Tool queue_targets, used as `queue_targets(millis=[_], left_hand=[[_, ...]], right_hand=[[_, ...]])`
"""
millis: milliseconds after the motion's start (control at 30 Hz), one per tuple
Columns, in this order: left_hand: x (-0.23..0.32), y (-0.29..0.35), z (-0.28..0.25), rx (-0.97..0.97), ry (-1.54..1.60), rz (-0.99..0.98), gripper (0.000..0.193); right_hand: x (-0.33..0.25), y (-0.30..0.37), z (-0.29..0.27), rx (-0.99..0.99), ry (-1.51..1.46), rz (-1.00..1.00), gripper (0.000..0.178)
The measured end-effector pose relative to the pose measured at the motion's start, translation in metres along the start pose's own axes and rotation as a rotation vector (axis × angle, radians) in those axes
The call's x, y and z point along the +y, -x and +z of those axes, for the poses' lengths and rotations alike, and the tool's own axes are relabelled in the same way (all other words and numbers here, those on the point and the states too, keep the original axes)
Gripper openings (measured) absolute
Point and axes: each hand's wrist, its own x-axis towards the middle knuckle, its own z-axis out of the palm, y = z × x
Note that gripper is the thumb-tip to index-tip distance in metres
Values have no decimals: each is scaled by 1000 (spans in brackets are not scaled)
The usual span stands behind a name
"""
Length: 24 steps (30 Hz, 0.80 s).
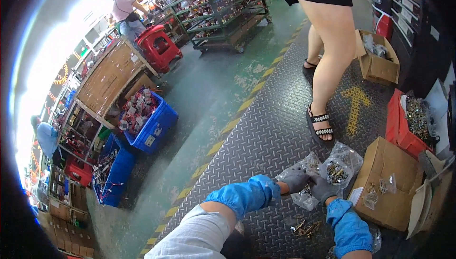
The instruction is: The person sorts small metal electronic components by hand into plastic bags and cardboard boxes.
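Note:
Both my hands wear grey gloves and blue sleeve covers, and they meet low over the diamond-plate floor (266, 126). My left hand (295, 181) is closed on the edge of a clear plastic bag (304, 201) with small metal parts in it. My right hand (322, 188) grips the same bag from the other side, its fingertips close to my left hand's. Just beyond lies an open clear bag (352, 157) holding many small brass and silver screw-like parts (336, 172). Loose long brass-coloured parts (306, 228) lie on the floor between my forearms.
A cardboard box (375, 164) with small bags on it stands at my right, a red crate (396, 123) of metal parts behind it. Another person's legs (327, 45) stand just ahead. Blue bins (154, 126), a red stool (159, 47) and a green rack (218, 14) are farther left.

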Motion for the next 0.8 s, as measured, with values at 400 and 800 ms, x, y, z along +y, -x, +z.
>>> queue_targets(millis=[400,800], left_hand=[[12,13,-10,3,-125,120,23],[1,1,4,25,74,117,16]], right_hand=[[-6,6,-16,-286,-80,211,33],[22,8,1,-255,-424,276,22]])
